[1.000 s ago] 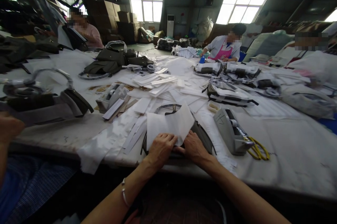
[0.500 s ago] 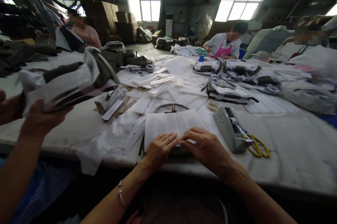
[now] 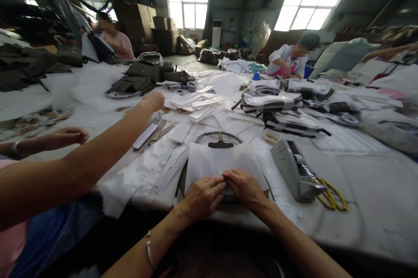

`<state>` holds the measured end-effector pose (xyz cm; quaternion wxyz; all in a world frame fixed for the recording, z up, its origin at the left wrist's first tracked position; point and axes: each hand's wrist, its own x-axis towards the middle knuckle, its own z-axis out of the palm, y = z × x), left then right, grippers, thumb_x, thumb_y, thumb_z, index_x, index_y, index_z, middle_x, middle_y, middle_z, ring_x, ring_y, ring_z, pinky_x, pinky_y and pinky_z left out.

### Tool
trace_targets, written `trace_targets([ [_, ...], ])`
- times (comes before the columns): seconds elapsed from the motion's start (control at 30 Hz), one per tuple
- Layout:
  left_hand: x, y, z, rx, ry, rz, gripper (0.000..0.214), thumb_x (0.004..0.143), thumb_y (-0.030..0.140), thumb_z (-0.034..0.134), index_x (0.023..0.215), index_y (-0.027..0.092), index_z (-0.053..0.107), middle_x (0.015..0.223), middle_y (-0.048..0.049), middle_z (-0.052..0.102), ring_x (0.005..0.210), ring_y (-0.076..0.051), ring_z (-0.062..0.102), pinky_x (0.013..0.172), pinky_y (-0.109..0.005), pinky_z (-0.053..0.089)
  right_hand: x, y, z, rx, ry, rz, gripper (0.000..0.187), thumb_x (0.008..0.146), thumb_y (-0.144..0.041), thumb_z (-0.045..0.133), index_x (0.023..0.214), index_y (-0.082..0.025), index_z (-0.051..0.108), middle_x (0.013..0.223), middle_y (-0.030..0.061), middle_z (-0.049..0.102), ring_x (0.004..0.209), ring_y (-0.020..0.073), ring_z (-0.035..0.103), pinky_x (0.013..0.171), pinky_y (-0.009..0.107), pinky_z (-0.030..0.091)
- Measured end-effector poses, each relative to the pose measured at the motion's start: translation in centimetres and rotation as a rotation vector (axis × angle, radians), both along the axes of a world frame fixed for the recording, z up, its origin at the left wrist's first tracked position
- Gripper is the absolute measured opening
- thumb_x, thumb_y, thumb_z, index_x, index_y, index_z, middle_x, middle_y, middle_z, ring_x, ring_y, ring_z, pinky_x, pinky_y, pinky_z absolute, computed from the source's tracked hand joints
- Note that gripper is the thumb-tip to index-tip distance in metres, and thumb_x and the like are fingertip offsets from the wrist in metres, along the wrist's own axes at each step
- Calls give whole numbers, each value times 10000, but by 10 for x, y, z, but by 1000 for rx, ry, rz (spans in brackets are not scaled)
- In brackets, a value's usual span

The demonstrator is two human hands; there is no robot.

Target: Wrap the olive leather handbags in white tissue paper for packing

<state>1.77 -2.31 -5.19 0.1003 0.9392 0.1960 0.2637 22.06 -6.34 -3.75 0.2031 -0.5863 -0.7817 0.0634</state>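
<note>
A dark handbag lies in front of me at the table's near edge. Its wrapped loop handle points away from me, and a white foam sheet covers most of its body. My left hand is closed over the sheet's near edge, fingers together. My right hand pinches the same edge, its fingertips meeting the left ones at the middle. What lies under the fingers is hidden. To the right stand a grey tape dispenser and yellow-handled scissors.
At left, a co-worker's arm reaches across the table. Loose white strips lie beside the handbag. Wrapped bags are piled at the far right, dark bags at the far left. A small tray sits behind the dispenser.
My right hand has drawn in against my left at the sheet's edge. The co-worker's wrapped bag has left their hands, and their arm now stretches forward. My view has shifted slightly left.
</note>
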Motion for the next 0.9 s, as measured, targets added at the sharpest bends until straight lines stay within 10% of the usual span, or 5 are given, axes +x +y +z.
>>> trace_targets([
  [0.47, -4, 2, -7, -61, -14, -19, 528, 845, 304, 724, 1312, 196, 506, 1285, -97, 634, 1162, -234, 622, 997, -363, 525, -6, -9, 5, 88, -24, -18, 147, 930, -144, 577, 963, -218, 700, 1022, 56, 736, 996, 207, 657, 933, 327, 470],
  [0.9, -1, 6, -3, 72, 27, -56, 332, 880, 336, 689, 1147, 167, 589, 1150, -80, 685, 1147, -233, 625, 1066, -404, 454, -22, 6, 54, -350, -221, -108, 176, 920, -197, 550, 934, -192, 725, 920, 82, 729, 868, 227, 671, 724, 290, 443],
])
